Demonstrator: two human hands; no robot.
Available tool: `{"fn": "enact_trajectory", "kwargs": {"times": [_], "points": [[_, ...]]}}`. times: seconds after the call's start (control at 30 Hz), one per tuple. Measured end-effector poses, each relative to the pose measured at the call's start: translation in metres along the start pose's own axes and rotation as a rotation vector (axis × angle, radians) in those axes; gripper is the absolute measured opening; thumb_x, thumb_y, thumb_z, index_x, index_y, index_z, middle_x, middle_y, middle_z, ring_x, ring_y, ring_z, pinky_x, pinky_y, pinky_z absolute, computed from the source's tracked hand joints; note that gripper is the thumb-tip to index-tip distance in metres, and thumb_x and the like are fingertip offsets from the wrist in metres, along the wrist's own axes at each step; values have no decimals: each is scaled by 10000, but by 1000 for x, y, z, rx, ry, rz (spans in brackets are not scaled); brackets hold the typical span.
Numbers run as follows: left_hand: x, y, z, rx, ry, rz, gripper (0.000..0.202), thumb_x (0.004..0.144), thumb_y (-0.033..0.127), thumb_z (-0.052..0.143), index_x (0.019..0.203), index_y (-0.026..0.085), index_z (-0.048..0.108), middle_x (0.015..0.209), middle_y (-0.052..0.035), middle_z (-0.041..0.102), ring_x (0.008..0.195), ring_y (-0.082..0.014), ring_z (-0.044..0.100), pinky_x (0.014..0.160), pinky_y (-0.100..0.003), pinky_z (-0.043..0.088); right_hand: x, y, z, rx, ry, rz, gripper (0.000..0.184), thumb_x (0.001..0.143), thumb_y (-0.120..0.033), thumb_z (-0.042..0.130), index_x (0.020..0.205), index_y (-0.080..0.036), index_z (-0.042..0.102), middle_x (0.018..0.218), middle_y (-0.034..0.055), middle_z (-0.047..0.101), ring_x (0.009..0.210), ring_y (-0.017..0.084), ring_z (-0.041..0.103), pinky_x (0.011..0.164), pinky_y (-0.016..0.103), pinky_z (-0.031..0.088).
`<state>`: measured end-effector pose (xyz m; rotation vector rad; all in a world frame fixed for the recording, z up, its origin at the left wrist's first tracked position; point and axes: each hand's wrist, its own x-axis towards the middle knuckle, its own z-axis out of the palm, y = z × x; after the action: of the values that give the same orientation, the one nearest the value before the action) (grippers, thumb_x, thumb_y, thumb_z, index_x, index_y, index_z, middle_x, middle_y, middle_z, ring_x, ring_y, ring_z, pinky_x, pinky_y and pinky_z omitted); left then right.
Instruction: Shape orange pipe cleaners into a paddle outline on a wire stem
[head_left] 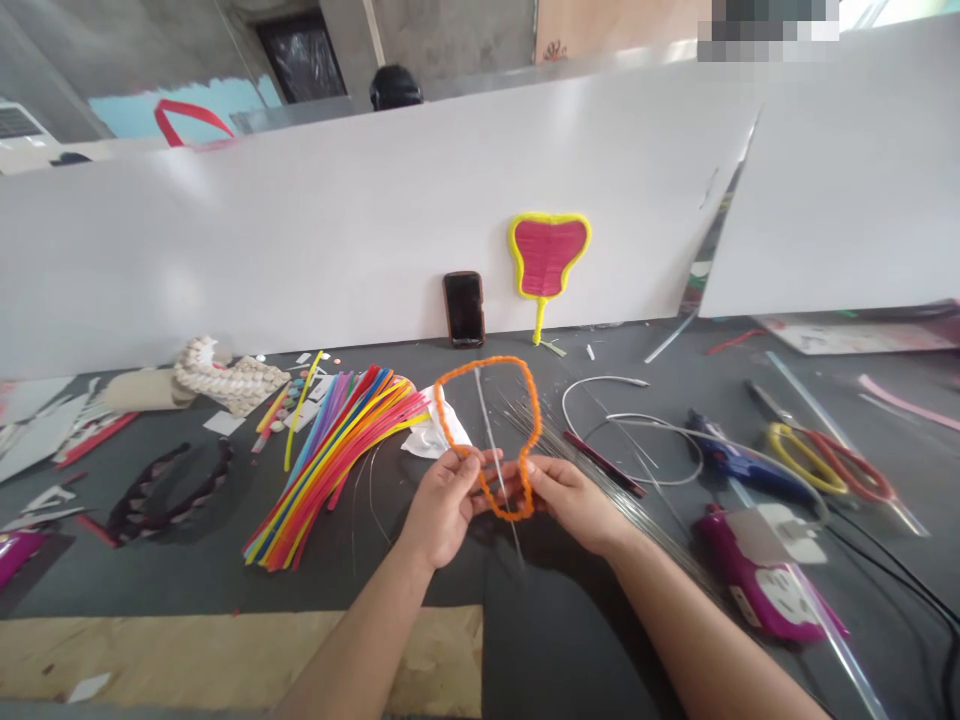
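Observation:
Both hands hold an orange pipe-cleaner loop (534,400) shaped like a fan outline above the dark table. My left hand (442,505) pinches the loop's lower left side. My right hand (574,500) grips its narrow lower end from the right. A thin silver wire (489,430) runs up through the middle of the loop, between the fingers. A bundle of coloured pipe cleaners (337,450) lies just left of my left hand. Several thin wires (600,465) lie fanned out under my right hand.
A finished pink and yellow fan (547,255) and a phone (463,308) lean on the white board. Glue guns (731,462) (765,575), scissors (825,455), white cable (637,420) at right. A braided headband (169,490), a shell piece (225,375) and scraps at left.

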<state>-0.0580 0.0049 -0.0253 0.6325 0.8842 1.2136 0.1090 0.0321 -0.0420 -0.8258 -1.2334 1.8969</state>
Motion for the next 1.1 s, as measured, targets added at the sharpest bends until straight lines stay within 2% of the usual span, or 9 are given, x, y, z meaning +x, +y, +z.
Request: {"fn": "enact_trajectory", "kwargs": {"times": [0.13,0.27,0.4,0.53,0.67,0.77,0.93,1.1], "points": [[0,5,-1,2,5,-39,234,792,345,634,844,207,453,1022,-51,654,850,-207,671,680,-357,547,1,-3,-3,138,151,1,368,779,-478,621,999,-186,659,722,5,581,569,89,485,496,211,360],[-2,2,0,84,8,-109,250,795,363,626,842,197,445,952,-70,675,821,-223,682,653,-352,551,2,-5,-4,189,235,2,339,738,-452,677,928,-172,656,622,-34,511,496,51,388,444,179,290],[-4,-1,4,58,-37,-107,250,802,346,623,909,191,459,887,-72,681,835,-230,676,697,-382,547,3,-6,-4,216,225,-9,289,712,-394,720,885,-185,620,550,-66,463,466,48,369,425,169,271],[-7,-4,10,6,-69,-127,388,732,233,710,1015,200,446,841,-28,656,846,-212,666,711,-374,554,2,-6,-3,232,217,-103,237,717,-367,721,821,-191,602,601,-50,510,505,65,444,464,187,345],[-11,-8,14,4,-109,-252,434,673,160,749,945,209,413,872,-18,657,742,-185,679,603,-318,572,2,-5,-3,233,222,-165,197,737,-346,709,833,-201,617,630,-44,513,543,76,474,497,196,366],[-12,-9,15,28,-78,-262,417,690,152,734,941,206,406,865,-29,676,633,-131,663,514,-230,549,2,-6,-4,265,195,-155,199,761,-376,680,831,-197,632,673,-25,539,559,80,472,512,204,374],[-10,-7,14,76,-59,-291,365,704,164,722,962,167,464,854,-49,688,625,-115,661,497,-188,539,2,-6,-3,319,174,-152,200,789,-386,648,820,-189,635,888,27,621,568,70,468,511,201,389],[-10,-10,13,68,-58,-296,328,696,167,728,835,176,431,850,-48,696,641,-119,668,499,-183,536,3,-5,-2,351,207,-173,175,778,-356,666,792,-187,624,823,11,622,527,56,446,501,189,394]]}}
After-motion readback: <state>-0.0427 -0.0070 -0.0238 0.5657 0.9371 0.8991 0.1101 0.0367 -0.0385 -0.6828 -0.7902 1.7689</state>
